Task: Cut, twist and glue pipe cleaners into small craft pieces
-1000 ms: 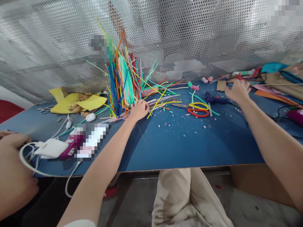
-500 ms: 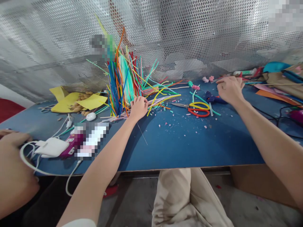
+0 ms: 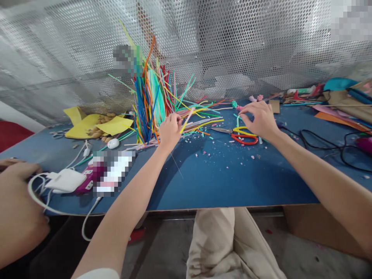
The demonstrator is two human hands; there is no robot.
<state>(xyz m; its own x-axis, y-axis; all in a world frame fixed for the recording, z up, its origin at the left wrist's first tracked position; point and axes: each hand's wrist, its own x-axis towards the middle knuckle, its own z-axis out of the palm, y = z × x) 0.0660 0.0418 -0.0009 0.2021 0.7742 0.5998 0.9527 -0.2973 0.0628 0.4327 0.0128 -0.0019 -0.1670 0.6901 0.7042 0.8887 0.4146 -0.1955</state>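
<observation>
Pipe cleaners point(image 3: 157, 101), bunched upright and strewn on the counter point(image 3: 203, 186), look light and bendy, so I'd pinch mid-length. Left hand point(image 3: 170, 132)'s curled shut on a pink-yellow strand point(image 3: 190, 115); right hand point(image 3: 259, 119)'s loosely curved, can't tell if it's gripping anything.

Soft, fairly bright light leaves a faint shadow on the blue table point(image 3: 203, 186) just nearer than the left hand's point(image 3: 171, 131) grip. Beyond it, the perforated metal panel point(image 3: 232, 46) glares in pale patches; below, the floor point(image 3: 162, 252) is dim. Edges stretch, and small details look soft.
</observation>
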